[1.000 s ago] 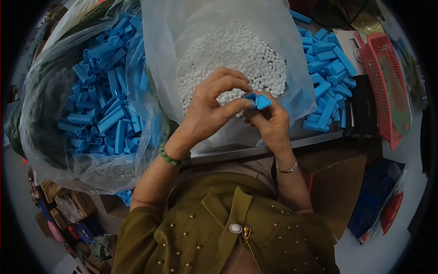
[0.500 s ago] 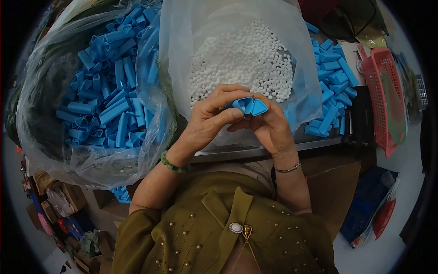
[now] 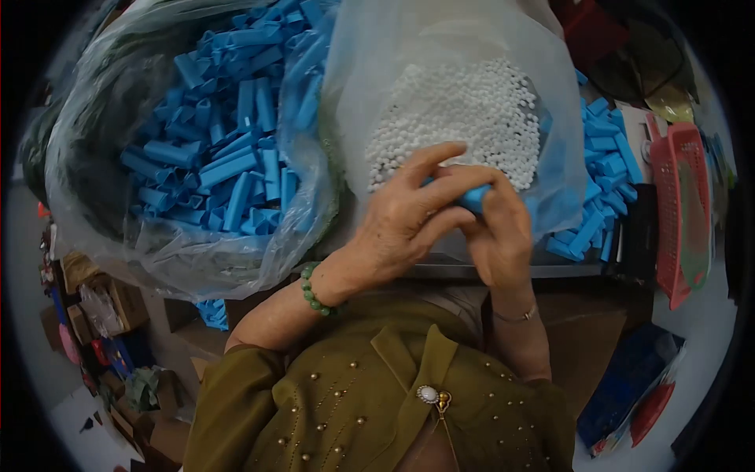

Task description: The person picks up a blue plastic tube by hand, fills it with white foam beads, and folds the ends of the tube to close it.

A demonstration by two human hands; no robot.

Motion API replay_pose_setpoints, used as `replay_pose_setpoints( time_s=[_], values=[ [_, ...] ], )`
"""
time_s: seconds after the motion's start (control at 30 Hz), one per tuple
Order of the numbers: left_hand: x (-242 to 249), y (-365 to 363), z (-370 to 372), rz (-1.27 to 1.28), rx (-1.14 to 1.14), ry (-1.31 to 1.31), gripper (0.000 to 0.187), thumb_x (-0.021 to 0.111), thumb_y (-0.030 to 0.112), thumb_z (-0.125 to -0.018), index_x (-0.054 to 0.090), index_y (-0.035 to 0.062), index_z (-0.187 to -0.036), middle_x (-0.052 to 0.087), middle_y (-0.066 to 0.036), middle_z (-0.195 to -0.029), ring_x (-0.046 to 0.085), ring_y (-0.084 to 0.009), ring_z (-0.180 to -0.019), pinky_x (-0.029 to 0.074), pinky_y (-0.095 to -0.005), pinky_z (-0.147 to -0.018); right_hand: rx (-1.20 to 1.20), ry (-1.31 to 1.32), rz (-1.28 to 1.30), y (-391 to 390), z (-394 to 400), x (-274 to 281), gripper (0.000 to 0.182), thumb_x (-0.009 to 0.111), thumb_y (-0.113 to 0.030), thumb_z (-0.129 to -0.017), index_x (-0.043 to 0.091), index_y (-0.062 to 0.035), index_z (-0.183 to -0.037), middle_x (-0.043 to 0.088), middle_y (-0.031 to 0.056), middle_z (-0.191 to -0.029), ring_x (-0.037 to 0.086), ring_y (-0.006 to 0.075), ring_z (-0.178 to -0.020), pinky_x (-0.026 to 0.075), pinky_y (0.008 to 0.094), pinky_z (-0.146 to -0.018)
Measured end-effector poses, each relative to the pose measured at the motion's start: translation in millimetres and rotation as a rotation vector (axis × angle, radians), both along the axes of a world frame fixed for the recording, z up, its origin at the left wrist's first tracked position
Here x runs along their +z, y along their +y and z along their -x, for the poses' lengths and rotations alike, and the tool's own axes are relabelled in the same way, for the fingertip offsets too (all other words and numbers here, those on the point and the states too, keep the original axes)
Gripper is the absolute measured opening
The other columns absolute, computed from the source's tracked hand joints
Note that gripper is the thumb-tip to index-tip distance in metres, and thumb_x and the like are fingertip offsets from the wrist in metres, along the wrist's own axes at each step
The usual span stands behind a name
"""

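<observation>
Just in front of the white beads (image 3: 464, 110), both hands meet around a blue triangular plastic tube (image 3: 474, 198), mostly hidden by fingers. My left hand (image 3: 401, 216), with a green bead bracelet at its wrist, wraps the tube from the left. From the other side, the fingers of my right hand (image 3: 503, 228) close on the tube's end. The beads lie in a pile on a translucent plastic bag (image 3: 354, 102) beneath the hands.
At left, a large clear bag (image 3: 94, 228) holds many blue triangular tubes (image 3: 228, 169). Shorter blue pieces (image 3: 605, 165) are heaped at right, beside a black object (image 3: 641, 224) and a pink basket (image 3: 678, 212). The metal table edge (image 3: 448, 271) runs close to my body.
The tube's open end and hinged triangular cap, visible before, are now covered by my fingers. My left hand has turned over the tube, and the whole view has shifted.
</observation>
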State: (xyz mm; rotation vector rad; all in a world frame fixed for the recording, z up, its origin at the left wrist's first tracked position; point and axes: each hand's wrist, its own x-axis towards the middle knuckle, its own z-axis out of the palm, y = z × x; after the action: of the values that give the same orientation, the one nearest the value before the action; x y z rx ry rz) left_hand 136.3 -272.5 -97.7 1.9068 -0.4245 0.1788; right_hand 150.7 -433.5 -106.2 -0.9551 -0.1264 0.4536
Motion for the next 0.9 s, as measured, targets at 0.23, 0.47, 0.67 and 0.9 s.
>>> replay_pose_setpoints(
  time_s=[0.23,0.47,0.67,0.9],
  values=[
    [14.7,117.3,-14.8,-0.492,0.613,-0.335,0.030,0.068,0.003,-0.082,0.066,0.0048,-0.111,0.061,-0.012,-0.103,0.061,-0.0266,-0.090,0.051,-0.0349,-0.075,-0.369,-0.566,0.047,-119.7,-38.8,44.4,0.055,0.040,-0.043,-0.102,0.050,0.0065,-0.124,0.056,0.0213,-0.121,0.064,0.0220,-0.085,0.052,0.0333,-0.080],
    [-24.0,163.9,-42.8,-1.131,0.829,0.043,0.027,0.075,0.028,-0.078,0.072,0.0027,-0.088,0.063,-0.012,-0.095,0.059,-0.0298,-0.088,0.049,-0.0419,-0.072,-0.897,-0.490,0.588,-143.7,-94.6,23.3,0.039,0.041,-0.026,-0.104,0.051,0.0064,-0.125,0.057,0.0173,-0.123,0.064,0.0225,-0.086,0.052,0.0323,-0.077],
    [-42.6,169.2,-61.6,-1.264,0.896,0.121,0.031,0.076,0.032,-0.072,0.072,0.0035,-0.083,0.062,-0.013,-0.094,0.059,-0.0316,-0.090,0.049,-0.0437,-0.073,-0.829,-0.692,0.783,-93.0,-42.8,31.4,0.030,0.046,-0.015,-0.100,0.056,0.0063,-0.119,0.060,0.0166,-0.117,0.063,0.0168,-0.077,0.052,0.0266,-0.067],
    [3.3,140.0,-24.1,-0.488,0.828,0.006,0.026,0.070,0.014,-0.078,0.066,0.0042,-0.102,0.062,-0.010,-0.099,0.061,-0.0282,-0.090,0.051,-0.0364,-0.074,-0.363,-0.803,0.707,-33.9,-5.8,5.2,0.027,0.051,0.006,-0.089,0.061,0.0048,-0.115,0.059,0.0135,-0.113,0.056,0.0101,-0.071,0.050,0.0227,-0.065]
  ],
)
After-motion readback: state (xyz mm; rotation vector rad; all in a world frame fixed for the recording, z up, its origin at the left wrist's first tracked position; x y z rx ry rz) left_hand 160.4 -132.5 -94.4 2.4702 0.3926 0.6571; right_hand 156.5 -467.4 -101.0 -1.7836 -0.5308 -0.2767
